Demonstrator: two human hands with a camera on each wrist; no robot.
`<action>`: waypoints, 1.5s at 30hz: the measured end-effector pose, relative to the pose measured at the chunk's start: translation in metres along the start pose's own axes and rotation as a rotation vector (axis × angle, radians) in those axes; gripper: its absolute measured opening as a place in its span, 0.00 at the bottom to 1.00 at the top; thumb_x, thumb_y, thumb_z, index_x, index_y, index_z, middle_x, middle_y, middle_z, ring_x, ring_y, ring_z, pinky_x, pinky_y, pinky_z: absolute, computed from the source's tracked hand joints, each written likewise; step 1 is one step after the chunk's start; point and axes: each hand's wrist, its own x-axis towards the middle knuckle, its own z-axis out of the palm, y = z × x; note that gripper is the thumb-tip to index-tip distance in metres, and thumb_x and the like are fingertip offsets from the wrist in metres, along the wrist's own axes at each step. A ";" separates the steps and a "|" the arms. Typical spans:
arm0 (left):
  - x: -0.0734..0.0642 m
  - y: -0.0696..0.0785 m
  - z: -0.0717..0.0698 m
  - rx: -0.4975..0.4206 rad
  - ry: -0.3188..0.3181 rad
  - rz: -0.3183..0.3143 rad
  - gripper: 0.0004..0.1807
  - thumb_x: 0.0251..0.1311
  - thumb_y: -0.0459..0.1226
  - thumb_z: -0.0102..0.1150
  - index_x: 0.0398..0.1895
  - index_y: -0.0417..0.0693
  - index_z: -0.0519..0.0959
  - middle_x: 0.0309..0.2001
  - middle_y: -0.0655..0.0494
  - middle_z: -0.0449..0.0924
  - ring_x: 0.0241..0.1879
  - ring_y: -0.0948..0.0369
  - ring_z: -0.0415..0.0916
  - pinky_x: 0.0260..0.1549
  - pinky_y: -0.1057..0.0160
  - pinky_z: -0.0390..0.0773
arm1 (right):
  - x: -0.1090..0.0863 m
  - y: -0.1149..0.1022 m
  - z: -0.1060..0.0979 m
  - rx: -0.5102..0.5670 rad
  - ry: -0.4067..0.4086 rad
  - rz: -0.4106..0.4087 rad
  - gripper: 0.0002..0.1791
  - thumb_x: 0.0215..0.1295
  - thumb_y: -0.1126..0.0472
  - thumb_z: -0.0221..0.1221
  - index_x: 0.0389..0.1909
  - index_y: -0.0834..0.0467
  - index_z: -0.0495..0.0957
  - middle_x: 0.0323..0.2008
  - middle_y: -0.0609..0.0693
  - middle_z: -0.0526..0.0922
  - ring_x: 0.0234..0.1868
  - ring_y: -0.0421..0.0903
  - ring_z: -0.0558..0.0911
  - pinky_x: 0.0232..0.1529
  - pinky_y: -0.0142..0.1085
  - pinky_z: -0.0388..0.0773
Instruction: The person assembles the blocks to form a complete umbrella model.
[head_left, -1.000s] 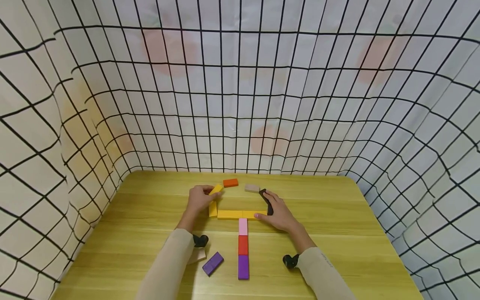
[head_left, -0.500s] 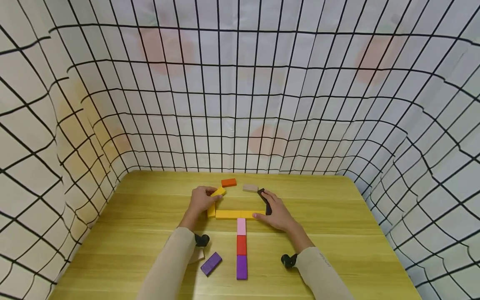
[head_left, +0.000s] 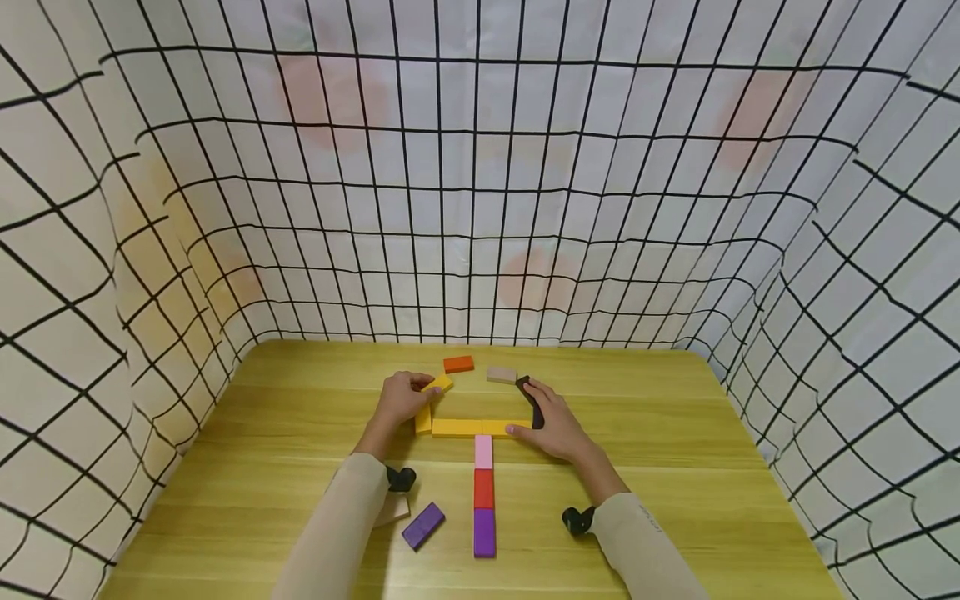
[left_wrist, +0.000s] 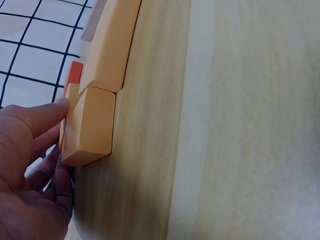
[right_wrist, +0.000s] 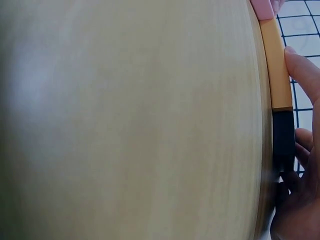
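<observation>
My left hand (head_left: 400, 403) pinches a yellow block (head_left: 441, 383) between thumb and fingers, slanting at the far end of another yellow block (head_left: 423, 420). Two more yellow blocks (head_left: 456, 428) form a crosswise row beside it. At that row's right end, my right hand (head_left: 558, 430) rests its fingers along dark blocks (head_left: 537, 416), while its thumb touches the right yellow block (right_wrist: 278, 70). Pink (head_left: 483, 452), red (head_left: 483, 488) and purple (head_left: 484, 533) blocks run in a line from the row towards me. The right hand partly covers the dark blocks.
An orange block (head_left: 458, 364) and a pale grey block (head_left: 502, 375) lie farther back. Near my left sleeve are a loose purple block (head_left: 423, 526) and a partly hidden pale block (head_left: 394, 508). A grid-patterned cloth (head_left: 480, 208) surrounds the wooden tabletop (head_left: 660, 433).
The left hand has turned the pinched yellow block slightly, its far end now lower and farther right. My right hand holds nearly the same place; the whole view shifted a little.
</observation>
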 end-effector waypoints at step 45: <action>0.002 0.008 0.001 -0.006 -0.030 0.183 0.30 0.67 0.45 0.68 0.67 0.41 0.76 0.65 0.43 0.77 0.62 0.43 0.76 0.62 0.42 0.78 | -0.006 0.003 0.005 0.029 0.008 -0.004 0.56 0.59 0.29 0.65 0.82 0.51 0.56 0.83 0.49 0.51 0.81 0.61 0.55 0.75 0.64 0.62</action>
